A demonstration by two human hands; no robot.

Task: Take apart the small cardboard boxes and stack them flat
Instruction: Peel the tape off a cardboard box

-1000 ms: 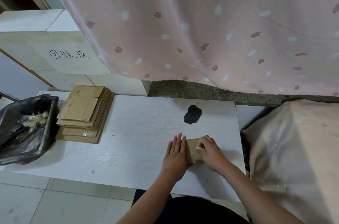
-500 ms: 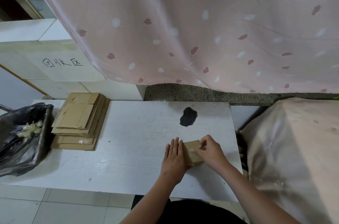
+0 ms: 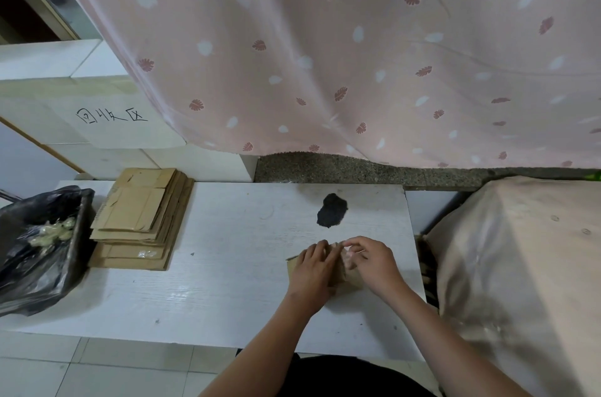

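A pink leaf-printed curtain (image 3: 325,55) is hanging behind the white rectangular table (image 3: 227,283). A black plastic-lined bin (image 3: 35,247) is sitting beside the stack of flattened brown cardboard (image 3: 140,218). The left hand (image 3: 312,270) is gripping the small brown cardboard box (image 3: 341,270) at the table's right, while the right hand (image 3: 374,261) is pinching its top.

a white table (image 3: 227,283) lies under my hands, with a dark blotch (image 3: 331,214) on its top just beyond my fingers. far off to my left a black bin bag (image 3: 35,260) sits at the table's end, with pale scraps (image 3: 53,231) inside it. ahead of me a pink curtain (image 3: 325,55) with leaf prints hangs down past a speckled stone ledge (image 3: 357,169). to my right stands something bulky under a pale cloth (image 3: 520,266). up to my left, white blocks (image 3: 107,123) carry handwritten characters.
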